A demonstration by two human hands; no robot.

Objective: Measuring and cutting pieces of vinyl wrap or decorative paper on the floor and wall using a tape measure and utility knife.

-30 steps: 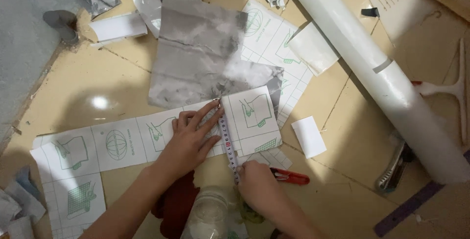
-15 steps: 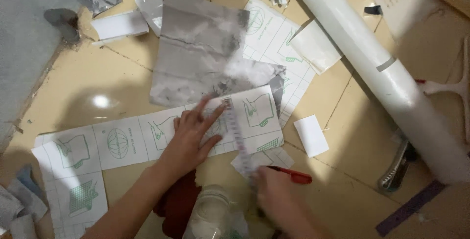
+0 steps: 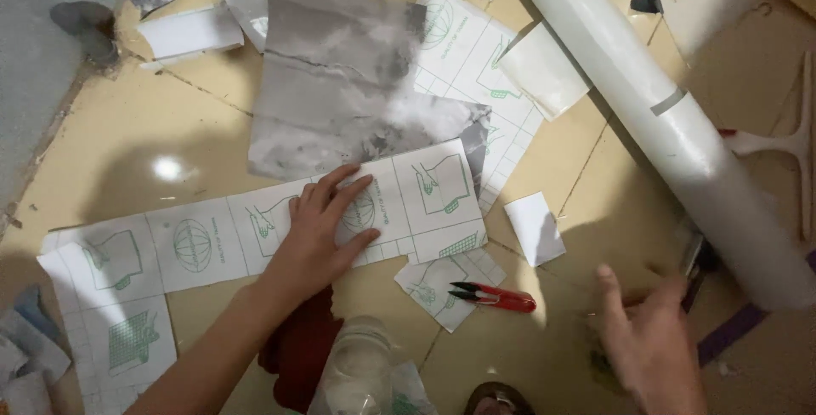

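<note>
I see left hand flat, fingers spread, pressing the backing sheet | right hand open, empty, blurred, right of sheet | red snips below sheet's right end

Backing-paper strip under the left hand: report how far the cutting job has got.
Done: trimmed offcuts lie about, such as the small white scrap and a printed piece. In hand: the left hand presses flat on the backing-paper strip; the right hand is blurred, open and empty. The red snips lie on the floor. Left: the marble-patterned sheet and the white roll look largely uncut.
</note>
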